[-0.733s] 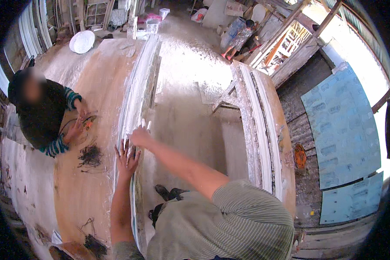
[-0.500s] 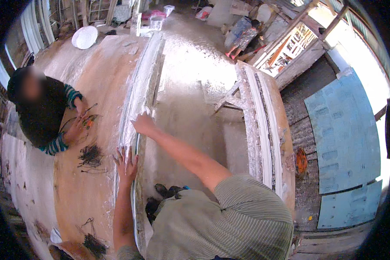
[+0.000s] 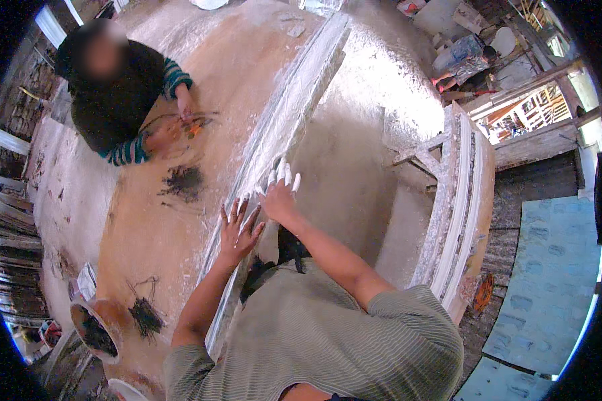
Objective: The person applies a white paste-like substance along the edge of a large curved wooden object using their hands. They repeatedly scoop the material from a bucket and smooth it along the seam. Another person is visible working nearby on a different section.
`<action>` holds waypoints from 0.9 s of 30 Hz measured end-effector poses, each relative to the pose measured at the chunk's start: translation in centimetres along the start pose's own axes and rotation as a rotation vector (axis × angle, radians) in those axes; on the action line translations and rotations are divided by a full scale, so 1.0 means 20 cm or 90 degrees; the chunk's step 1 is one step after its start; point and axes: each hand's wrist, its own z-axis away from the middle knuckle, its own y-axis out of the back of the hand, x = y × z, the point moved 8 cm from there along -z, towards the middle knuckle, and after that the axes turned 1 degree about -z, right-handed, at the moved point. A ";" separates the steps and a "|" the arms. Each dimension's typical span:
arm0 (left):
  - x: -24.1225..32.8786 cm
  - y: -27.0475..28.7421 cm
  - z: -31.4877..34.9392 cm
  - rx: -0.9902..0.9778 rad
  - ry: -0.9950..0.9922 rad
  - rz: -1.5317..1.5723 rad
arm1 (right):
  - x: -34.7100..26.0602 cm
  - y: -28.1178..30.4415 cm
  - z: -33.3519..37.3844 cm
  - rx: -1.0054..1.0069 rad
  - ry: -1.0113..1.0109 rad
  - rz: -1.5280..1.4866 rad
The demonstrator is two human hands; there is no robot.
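A long white plaster-coated strip runs along the edge of the brown tabletop in front of me. My right hand rests on it with fingers stretched out and apart, their tips coated in white paste. Just to its left, my left hand lies on the strip with fingers spread and only light smears on it. The two hands are close together, and neither holds anything. Under my palms the strip's surface is hidden.
Across the table a co-worker handles thin dark wires. Tangled wire bundles lie on the tabletop. A bucket stands at lower left. On the right are a long white-edged bench, an orange coil and blue sheets.
My view has turned, so the strip now slants to the upper right. My right hand has come back closer to my left hand, and its fingers have gone from bent to stretched out.
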 end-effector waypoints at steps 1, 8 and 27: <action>0.00 -0.01 -0.07 0.011 -0.004 -0.001 | 0.02 0.13 -0.07 -0.021 -0.027 0.001; 0.13 -0.17 -1.03 0.045 -0.058 -0.013 | 0.64 0.36 -0.98 0.001 0.101 0.204; 0.16 -0.40 -1.56 -0.113 -0.052 0.006 | 0.80 0.54 -1.18 0.038 0.073 0.006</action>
